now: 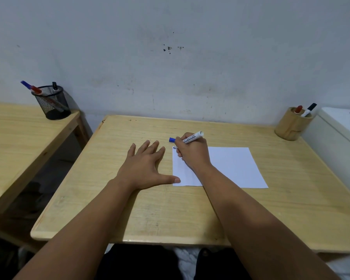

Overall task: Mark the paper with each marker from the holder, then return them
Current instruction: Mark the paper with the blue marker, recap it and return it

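black mesh cup (pixel 52 105) of pens, side table (pixel 18 134), stained wall (pixel 170 57)

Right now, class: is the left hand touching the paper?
Touching. The head view shows the left hand's thumb tip lying on the paper's near left corner.

Scuffed pale wall (pixel 190 57) (dark specks); two light wooden tables (pixel 129 209) side by side.

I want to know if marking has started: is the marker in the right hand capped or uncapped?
Uncapped: the blue cap lies on the table apart from the marker, whose tip end points down at the paper.
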Demonstrator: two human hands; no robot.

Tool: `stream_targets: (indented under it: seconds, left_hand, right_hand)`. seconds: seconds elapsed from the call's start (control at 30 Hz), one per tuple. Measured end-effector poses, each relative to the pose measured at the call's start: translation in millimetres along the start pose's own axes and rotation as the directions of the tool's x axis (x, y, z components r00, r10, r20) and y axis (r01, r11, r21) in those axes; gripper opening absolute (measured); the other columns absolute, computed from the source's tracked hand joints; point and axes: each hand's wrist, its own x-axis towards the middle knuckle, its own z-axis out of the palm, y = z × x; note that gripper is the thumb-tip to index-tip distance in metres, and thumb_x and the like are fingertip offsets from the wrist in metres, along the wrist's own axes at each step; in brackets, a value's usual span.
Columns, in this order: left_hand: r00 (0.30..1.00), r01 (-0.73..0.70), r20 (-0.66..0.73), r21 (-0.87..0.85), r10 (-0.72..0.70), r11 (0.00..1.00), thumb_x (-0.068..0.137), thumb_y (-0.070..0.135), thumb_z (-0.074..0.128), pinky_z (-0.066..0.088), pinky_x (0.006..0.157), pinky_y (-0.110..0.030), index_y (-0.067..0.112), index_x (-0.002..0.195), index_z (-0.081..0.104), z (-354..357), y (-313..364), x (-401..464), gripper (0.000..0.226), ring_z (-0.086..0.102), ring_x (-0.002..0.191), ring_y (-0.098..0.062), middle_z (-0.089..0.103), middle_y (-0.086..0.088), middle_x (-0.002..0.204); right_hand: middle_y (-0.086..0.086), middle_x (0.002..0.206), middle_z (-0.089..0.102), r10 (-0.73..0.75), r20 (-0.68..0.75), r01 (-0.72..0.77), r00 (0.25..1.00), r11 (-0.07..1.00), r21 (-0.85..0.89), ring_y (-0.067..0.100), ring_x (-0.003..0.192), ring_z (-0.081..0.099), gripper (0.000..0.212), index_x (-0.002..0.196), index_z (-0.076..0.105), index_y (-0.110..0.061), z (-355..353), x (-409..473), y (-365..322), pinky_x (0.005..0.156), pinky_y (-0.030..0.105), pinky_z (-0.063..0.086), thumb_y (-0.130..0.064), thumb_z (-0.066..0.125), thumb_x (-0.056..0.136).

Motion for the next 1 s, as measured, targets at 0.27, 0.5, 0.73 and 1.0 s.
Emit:
stream_targets:
  seconds: [0.27, 0.5, 0.73, 1.0]
  left_hand:
    - [1.0, 0.013, -0.009, -0.07, -0.014, 0.997, 0.058, 0.103, 0.046, 0.003, 0.127, -0.054, 0.033, 0.157, 0.037, -4, 1, -1, 0.122, 0.01, 0.158, -0.016, 0.022, 0.007, 0.17]
    - [0.949, 0.115, -0.221, -0.42, -0.224, 0.9, 0.094, 0.046, 0.054, 0.052, 0.094, -0.041, 0.03, 0.13, 0.064, -31, 12, 51, 0.041, 0.065, 0.108, -0.017, 0.065, 0.005, 0.123]
    - [0.996, 0.008, -0.092, -0.097, -0.017, 0.995, 0.093, 0.025, 0.059, 0.055, 0.08, -0.038, 0.033, 0.109, 0.077, -22, 19, 104, 0.025, 0.06, 0.11, -0.025, 0.064, 0.003, 0.117]
    - [0.944, 0.099, -0.224, -0.503, -0.241, 0.859, 0.097, 0.019, 0.061, 0.049, 0.072, -0.032, 0.019, 0.11, 0.07, -25, 25, 104, 0.016, 0.064, 0.088, -0.021, 0.066, -0.001, 0.096]
  right_hand:
    - [0.01, 0.063, 0.071, 0.132, -0.031, -0.114, 0.991, 0.936, 0.333, 0.023, 0.057, 0.066, 0.029, 0.074, 0.064, -0.008, -4, 7, -7, 0.057, 0.032, 0.058, -0.021, 0.076, 0.096]
    - [0.016, 0.071, 0.071, -0.007, -0.059, 0.023, 0.998, 0.962, 0.272, 0.014, 0.048, 0.049, 0.046, 0.077, 0.065, -0.013, -24, 18, -35, 0.057, 0.032, 0.048, -0.054, 0.079, 0.091]
    - [0.004, 0.096, 0.084, -0.092, 0.058, 0.073, 0.994, 0.959, 0.275, 0.018, 0.079, 0.081, 0.016, 0.114, 0.072, -0.02, -69, 29, -45, 0.065, 0.034, 0.06, -0.011, 0.073, 0.1]
    - [0.016, 0.116, 0.08, -0.008, 0.121, -0.051, 0.993, 0.88, 0.472, 0.032, 0.088, 0.08, 0.024, 0.121, 0.078, -0.014, -93, 25, -42, 0.072, 0.049, 0.068, -0.012, 0.057, 0.109]
